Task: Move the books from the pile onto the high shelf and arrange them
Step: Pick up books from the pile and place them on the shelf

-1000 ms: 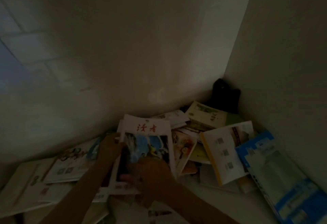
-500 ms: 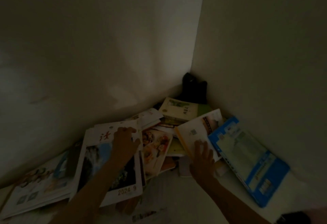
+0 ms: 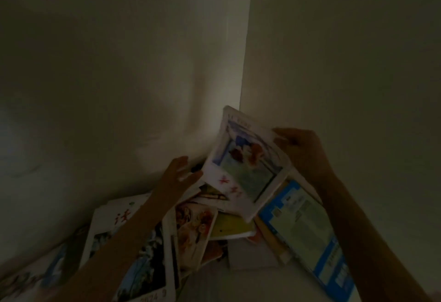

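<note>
the right hand (image 3: 299,149) pinches the top corner of a white-bordered picture book (image 3: 248,165), lifted clear above the pile (image 3: 195,225) in the wall corner. the book hangs tilted, its long axis running down-left towards the left hand (image 3: 177,177), whose fingers are spread and relaxed just beside the lower edge (touching it or not, i cannot tell). so the left is the nearer hand to steady it. the high shelf is out of view, and dim light blurs every cover.

Raised book (image 3: 245,165) apparently above pile (image 3: 191,227), between hands.
</note>
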Available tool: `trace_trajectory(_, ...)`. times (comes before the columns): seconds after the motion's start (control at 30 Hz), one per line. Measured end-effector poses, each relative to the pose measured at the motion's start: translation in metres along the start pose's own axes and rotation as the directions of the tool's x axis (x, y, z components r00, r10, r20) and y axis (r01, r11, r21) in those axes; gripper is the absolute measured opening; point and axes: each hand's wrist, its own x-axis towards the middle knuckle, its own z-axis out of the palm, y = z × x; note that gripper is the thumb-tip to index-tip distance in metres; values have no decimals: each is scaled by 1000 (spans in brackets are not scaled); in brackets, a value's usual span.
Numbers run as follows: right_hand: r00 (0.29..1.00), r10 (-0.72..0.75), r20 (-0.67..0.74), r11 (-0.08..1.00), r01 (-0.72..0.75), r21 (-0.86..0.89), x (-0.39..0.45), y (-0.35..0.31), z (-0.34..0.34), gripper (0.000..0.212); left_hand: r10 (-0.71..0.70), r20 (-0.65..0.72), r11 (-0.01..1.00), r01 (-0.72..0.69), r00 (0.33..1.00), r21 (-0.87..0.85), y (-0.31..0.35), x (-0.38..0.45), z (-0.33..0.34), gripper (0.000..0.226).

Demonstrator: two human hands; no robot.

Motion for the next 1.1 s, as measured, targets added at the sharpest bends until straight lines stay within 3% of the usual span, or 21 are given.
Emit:
trace_trajectory(0.07, 995, 84, -48, 940, -63, 335, 6, -12, -2, 28, -104, -62, 994, 102, 993, -31, 8, 3, -2, 77)
trace_trajectory(0.13, 979, 188, -74, 817, -114, 566, 1, -16, 9, 21, -311, 35, 915, 309, 950, -260, 8, 1, -7, 92)
trace_trajectory(0.2, 959, 273, -74, 741, -161, 652, -10, -14, 31, 18, -397, 215, 691, 444, 892, -570, 4, -5, -13, 55)
trace_trajectory(0.27, 947, 321, -18, 726, -234, 647, -23, -8, 55, 16, -383, 88, 527, 296, 920, -796, -9, -6, -23, 10)
trace_trajectory(0.3, 938, 345, 32, 722, -287, 630, -30, -6, 66, 16, -374, 11, 509, 215, 928, -833, -15, -9, -32, 6)
trace_trajectory(0.33, 924, 369, 103, 705, -350, 617, -37, -3, 78, 15, -373, -47, 534, 173, 927, -828, -23, -10, -44, 9)
trace_trajectory(0.4, 855, 426, 296, 568, -507, 649, -47, -2, 97, 20, -422, -141, 698, 222, 895, -680, -35, -19, -70, 19)
trace_trajectory(0.47, 730, 504, 461, 328, -656, 680, -55, -4, 114, 21, -472, -155, 763, 314, 868, -565, -54, -27, -99, 38)
trace_trajectory(0.53, 594, 586, 552, 213, -770, 602, -63, 7, 131, 17, -477, -163, 807, 358, 864, -469, -71, -37, -126, 36)
trace_trajectory(0.57, 531, 594, 604, 225, -830, 510, -69, 14, 140, 13, -464, -185, 838, 361, 867, -408, -76, -43, -135, 25)
trace_trajectory(0.6, 485, 584, 650, 331, -874, 355, -77, 21, 149, 10, -438, -214, 867, 348, 873, -357, -80, -48, -142, 12)
trace_trajectory(0.67, 434, 564, 703, 589, -807, 26, -98, 26, 171, 15, -383, -284, 899, 285, 879, -332, -85, -51, -149, 4)
trace_trajectory(0.73, 532, 612, 585, 678, -734, -42, -122, 26, 199, 22, -347, -330, 911, 231, 878, -342, -91, -48, -149, 19)
trace_trajectory(0.83, 673, 619, 404, 705, -703, 91, -148, 8, 224, 17, -320, -392, 947, 283, 862, -150, -102, -54, -147, 31)
trace_trajectory(0.93, 780, 482, 399, 876, -418, -240, -156, 5, 234, 24, -402, -314, 887, 451, 860, 102, -123, -69, -145, 50)
trace_trajectory(0.97, 778, 468, 418, 877, -353, -325, -153, 7, 238, 34, -429, -288, 876, 472, 856, 99, -126, -73, -144, 48)
trace_trajectory(1.0, 741, 499, 450, 865, -391, -315, -149, 10, 240, 41, -450, -271, 871, 485, 851, 78, -127, -73, -143, 46)
trace_trajectory(1.1, 591, 561, 579, 762, -642, -84, -133, 3, 244, 51, -533, -204, 845, 527, 821, -88, -123, -67, -141, 45)
